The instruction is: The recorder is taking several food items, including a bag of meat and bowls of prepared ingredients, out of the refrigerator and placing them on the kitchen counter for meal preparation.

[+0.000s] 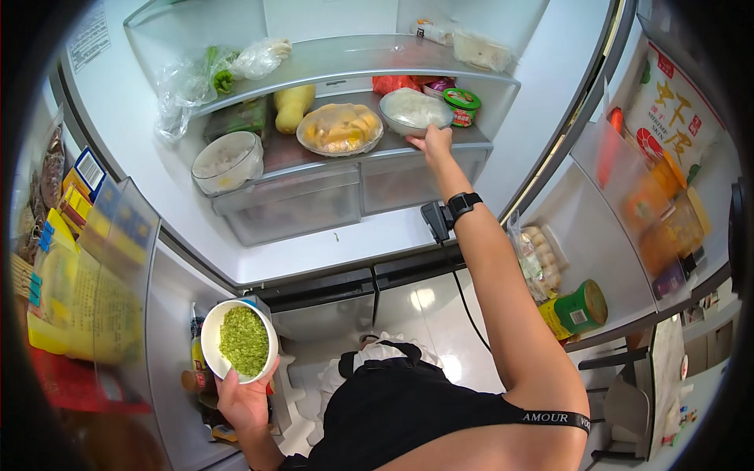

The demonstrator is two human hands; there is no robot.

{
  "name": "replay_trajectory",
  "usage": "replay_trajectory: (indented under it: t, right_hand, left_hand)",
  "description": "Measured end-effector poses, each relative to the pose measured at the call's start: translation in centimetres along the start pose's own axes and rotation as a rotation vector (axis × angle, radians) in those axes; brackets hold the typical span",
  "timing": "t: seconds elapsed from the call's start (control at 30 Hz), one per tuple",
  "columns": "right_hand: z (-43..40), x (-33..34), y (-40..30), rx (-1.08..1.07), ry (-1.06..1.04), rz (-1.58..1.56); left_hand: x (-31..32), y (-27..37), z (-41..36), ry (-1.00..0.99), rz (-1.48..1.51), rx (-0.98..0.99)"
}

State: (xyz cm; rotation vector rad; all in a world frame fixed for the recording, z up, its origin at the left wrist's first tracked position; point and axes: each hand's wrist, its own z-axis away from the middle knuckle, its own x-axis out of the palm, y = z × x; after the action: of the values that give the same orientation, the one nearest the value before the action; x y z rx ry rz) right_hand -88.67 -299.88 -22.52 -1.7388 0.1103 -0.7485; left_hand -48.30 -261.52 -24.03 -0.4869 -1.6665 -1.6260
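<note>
My left hand [247,395] holds a white bowl [210,347] low at the left, thumb on its near wall. Finely chopped green food [244,341] fills part of it. Reaching into the open refrigerator, my right hand [436,143] grips the near edge of a bowl covered in plastic film [416,110], fingers under its side. The film hides most of what that bowl contains. Right beside it stands a green-lidded tub [462,107]. To its left on the same shelf sits a film-wrapped dish of yellow pieces [340,128].
A film-covered glass bowl [228,162] sits at the shelf's left front corner, with a butternut squash [293,109] behind. Above is a glass shelf [353,56] holding bagged vegetables [221,68]. Loaded door bins flank me, one with a green canister [580,312]. A cable [465,306] trails from my right wrist device.
</note>
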Motion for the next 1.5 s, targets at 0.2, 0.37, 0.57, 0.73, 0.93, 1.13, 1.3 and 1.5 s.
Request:
replay_trajectory:
  t: [0.2, 0.37, 0.57, 0.73, 0.93, 1.13, 1.3, 1.5]
  right_hand:
    - [0.0, 1.0, 1.1, -0.031, 0.047, 0.03]
    - [-0.8, -0.4, 1.0, 0.033, -0.035, -0.015]
    - [6.1, 0.2, 1.7, 0.065, 0.088, -0.014]
    - [14.7, 3.8, 2.7, 0.187, -0.357, 0.135]
    - [18.4, 9.0, 4.1, 0.378, -0.675, 0.214]
    - [20.0, 12.6, 5.0, 0.399, -0.835, 0.222]
    - [19.9, 14.3, 5.0, 0.433, -0.922, 0.233]
    - [18.7, 20.5, 4.3, 0.716, -0.794, 0.09]
  left_hand:
    - [0.0, 0.0, -0.1, -0.006, -0.007, 0.001]
    - [-0.3, 0.0, -0.1, 0.005, -0.002, 0.004]
    - [-0.7, 0.1, -0.3, 0.01, 0.001, 0.035]
    - [-1.2, 0.3, -0.4, -0.011, 0.009, 0.037]
    - [-0.8, 0.2, -0.5, -0.046, -0.006, 0.02]
    - [-1.1, -0.1, -0.6, -0.027, -0.013, 0.043]
    - [-1.1, -0.3, -0.6, -0.013, -0.012, 0.071]
    - [-0.2, -0.5, -0.7, 0.048, -0.044, 0.086]
